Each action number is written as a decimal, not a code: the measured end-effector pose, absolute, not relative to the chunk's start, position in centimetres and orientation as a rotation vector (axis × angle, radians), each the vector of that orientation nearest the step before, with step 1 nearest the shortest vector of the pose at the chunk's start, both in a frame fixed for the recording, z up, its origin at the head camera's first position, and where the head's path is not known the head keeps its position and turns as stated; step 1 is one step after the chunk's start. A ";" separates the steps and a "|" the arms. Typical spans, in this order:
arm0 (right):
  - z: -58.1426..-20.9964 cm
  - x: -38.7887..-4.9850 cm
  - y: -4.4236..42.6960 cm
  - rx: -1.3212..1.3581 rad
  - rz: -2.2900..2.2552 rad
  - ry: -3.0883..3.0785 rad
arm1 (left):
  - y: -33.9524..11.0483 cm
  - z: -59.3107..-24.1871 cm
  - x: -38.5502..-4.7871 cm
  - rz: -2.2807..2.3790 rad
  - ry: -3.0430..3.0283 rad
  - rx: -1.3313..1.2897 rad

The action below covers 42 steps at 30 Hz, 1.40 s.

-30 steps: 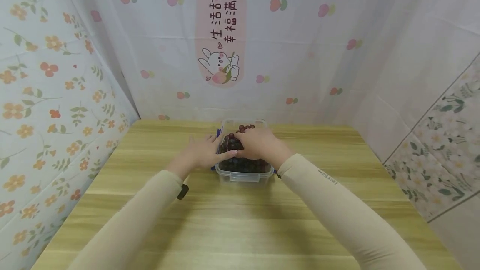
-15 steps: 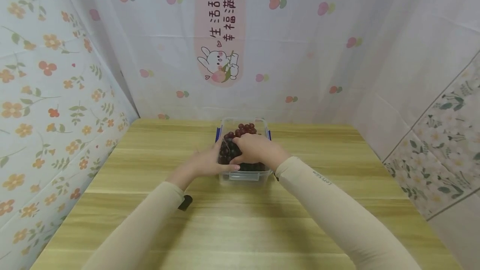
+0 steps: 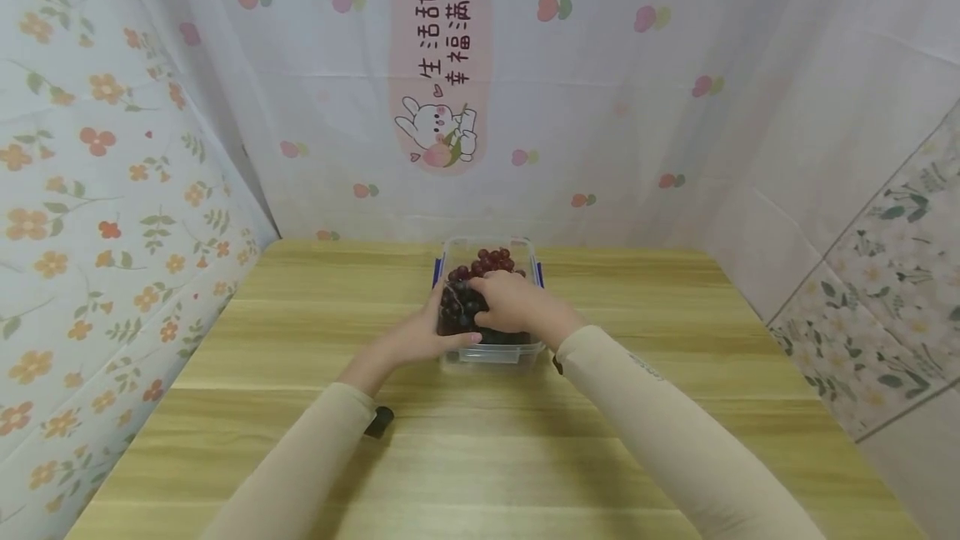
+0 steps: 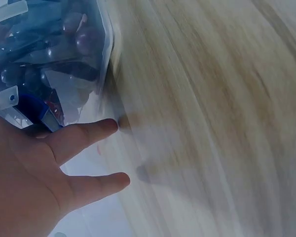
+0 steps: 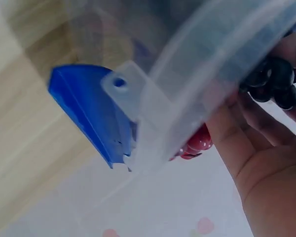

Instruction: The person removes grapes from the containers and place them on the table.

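A clear plastic box [image 3: 491,354] holds dark grapes [image 3: 459,307] toward the front and red grapes [image 3: 495,260] at the back. My right hand [image 3: 516,302] reaches in over the right side. In the right wrist view, dark grapes [image 5: 278,81] lie between its thumb and fingers, and red grapes [image 5: 201,140] show beyond the rim. My left hand [image 3: 416,340] is at the box's left side with its thumb along the front rim. The left wrist view shows two extended fingers of the left hand [image 4: 34,173] beside the box wall. Part of the grapes is hidden under my right hand.
Blue latches [image 5: 89,108] hang unfastened on the box's sides. The box stands near the back of a wood-patterned table [image 3: 480,457]. A printed curtain [image 3: 585,107] rises behind, with a flowered cloth [image 3: 97,190] at left.
My left hand has slid forward toward me along the box's left side, its thumb lower at the front rim. The right hand has shifted slightly nearer, uncovering more red grapes.
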State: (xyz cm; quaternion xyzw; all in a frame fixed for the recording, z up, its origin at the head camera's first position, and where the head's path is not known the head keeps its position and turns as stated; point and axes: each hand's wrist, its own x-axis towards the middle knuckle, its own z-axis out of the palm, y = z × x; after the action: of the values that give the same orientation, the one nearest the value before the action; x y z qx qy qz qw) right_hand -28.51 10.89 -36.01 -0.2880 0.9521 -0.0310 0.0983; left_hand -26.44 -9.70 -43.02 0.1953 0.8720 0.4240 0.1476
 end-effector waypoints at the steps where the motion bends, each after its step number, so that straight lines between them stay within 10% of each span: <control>1: -36.0 -28.4 10.9 -0.859 -0.103 2.832 | -9.7 -43.0 -26.4 1.228 2.507 0.554; 42: -36.5 -22.4 11.8 -0.084 -1.812 2.927 | -9.7 -42.9 -25.7 1.060 2.612 0.426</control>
State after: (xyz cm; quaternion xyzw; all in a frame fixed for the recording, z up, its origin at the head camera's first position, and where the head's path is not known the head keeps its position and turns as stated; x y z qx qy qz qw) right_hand -22.38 11.83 -36.54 -0.0241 0.8403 -0.5202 -0.1505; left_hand -25.65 -9.74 -42.90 0.1480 0.9065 0.3678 0.1450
